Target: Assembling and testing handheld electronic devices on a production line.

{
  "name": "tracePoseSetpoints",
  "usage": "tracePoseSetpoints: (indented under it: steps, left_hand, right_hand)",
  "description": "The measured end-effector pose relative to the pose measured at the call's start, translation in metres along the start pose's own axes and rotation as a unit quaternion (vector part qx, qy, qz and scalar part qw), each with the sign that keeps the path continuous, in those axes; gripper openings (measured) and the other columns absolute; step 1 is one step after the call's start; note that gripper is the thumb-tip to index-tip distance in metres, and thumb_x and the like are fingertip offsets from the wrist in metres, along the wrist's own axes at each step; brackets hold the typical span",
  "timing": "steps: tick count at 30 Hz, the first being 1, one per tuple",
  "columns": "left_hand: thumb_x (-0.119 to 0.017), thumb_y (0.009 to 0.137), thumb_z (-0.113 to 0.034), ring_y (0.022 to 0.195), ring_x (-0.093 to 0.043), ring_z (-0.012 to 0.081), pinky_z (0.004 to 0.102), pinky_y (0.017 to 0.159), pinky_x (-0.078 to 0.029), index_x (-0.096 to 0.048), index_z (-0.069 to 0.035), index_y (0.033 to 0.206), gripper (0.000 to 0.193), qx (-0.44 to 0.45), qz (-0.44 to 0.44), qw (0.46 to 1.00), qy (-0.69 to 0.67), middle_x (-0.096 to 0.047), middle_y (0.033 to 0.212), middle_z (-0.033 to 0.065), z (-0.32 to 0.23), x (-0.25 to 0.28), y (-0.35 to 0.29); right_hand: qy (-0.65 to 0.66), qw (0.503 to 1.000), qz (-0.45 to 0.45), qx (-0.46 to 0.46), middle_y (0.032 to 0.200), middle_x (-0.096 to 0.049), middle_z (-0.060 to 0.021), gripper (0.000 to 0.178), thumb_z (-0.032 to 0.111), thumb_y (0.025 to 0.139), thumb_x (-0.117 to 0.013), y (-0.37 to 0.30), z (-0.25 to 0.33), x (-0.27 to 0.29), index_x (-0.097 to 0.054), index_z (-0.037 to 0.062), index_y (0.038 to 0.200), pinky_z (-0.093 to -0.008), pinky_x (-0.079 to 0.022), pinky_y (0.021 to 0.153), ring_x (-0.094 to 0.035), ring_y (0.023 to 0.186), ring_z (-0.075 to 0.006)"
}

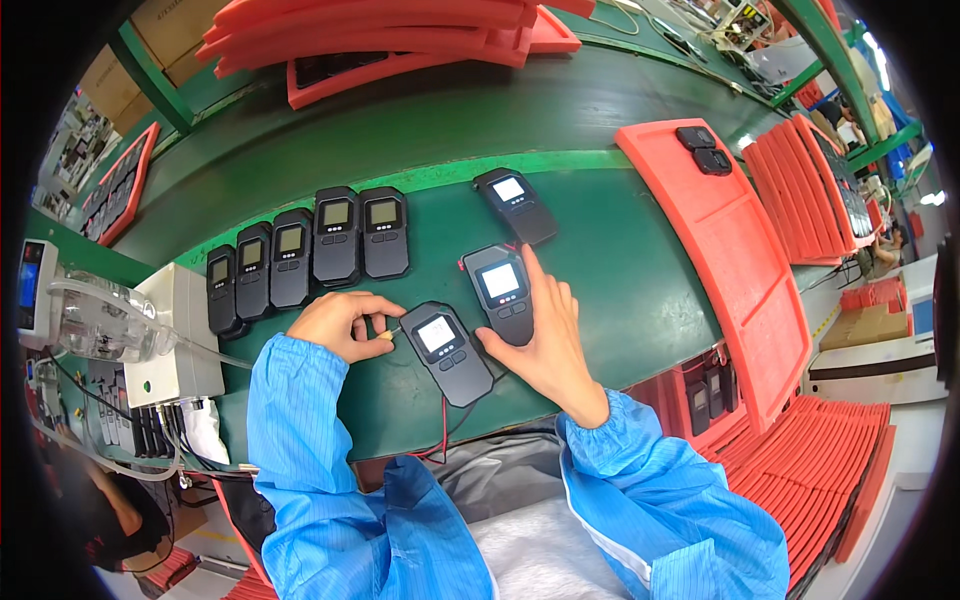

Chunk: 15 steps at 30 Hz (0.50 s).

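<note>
My left hand [345, 325] pinches a small pale yellow piece [387, 338] between thumb and fingers, close to the upper left edge of a black handheld device [450, 360]. That device has a lit white screen, and red and black wires [444, 430] run from its lower end. My right hand [548, 340] grips a second black device [503, 297], with the index finger along its right side and the thumb at its lower left corner. Its screen is lit too, and a small red part shows at its upper left. Beyond it lies a third lit device [516, 205].
Several black devices with dull screens [337, 235] stand in a row at the left. A white box [180, 340] with a clear bottle and tubing is left of them. A red foam tray [725, 260] lies across the bench's right end; stacked red trays [380, 35] are at the back.
</note>
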<state>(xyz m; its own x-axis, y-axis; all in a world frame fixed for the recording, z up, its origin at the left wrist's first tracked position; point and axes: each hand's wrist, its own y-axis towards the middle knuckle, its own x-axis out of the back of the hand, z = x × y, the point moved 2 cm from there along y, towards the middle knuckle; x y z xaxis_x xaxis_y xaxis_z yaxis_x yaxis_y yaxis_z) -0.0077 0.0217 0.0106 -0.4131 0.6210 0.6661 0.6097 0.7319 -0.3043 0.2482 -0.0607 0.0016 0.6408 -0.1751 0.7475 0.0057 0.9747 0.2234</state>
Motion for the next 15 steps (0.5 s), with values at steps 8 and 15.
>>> tracePoseSetpoints:
  steps: [8, 15]
  left_hand:
    - [-0.078, 0.071, -0.011, 0.059, -0.059, 0.012, 0.0279, 0.058, -0.049, -0.068, -0.01, 0.108, 0.039, 0.008, -0.004, 1.0, -0.011, -0.062, 0.076, 0.0027, -0.0039, -0.0003, 0.0008]
    - [-0.078, 0.07, -0.011, 0.059, -0.058, 0.0116, 0.0275, 0.058, -0.048, -0.066, -0.009, 0.11, 0.041, 0.018, 0.007, 1.0, -0.019, -0.061, 0.075, 0.0025, -0.0019, 0.0, -0.0007]
  right_hand:
    - [0.087, 0.996, -0.008, -0.018, 0.125, -0.054, -0.0159, 0.095, 0.015, 0.068, -0.08, -0.0013, -0.003, 0.0014, -0.03, 0.001, 0.148, -0.0391, -0.037, 0.098, -0.05, 0.112, -0.0292]
    - [0.407, 0.909, 0.003, -0.091, 0.135, -0.05, -0.015, 0.092, 0.012, 0.07, -0.078, -0.0018, 0.0039, 0.0038, -0.03, 0.0012, 0.148, -0.0368, -0.032, 0.109, -0.042, 0.13, -0.0238]
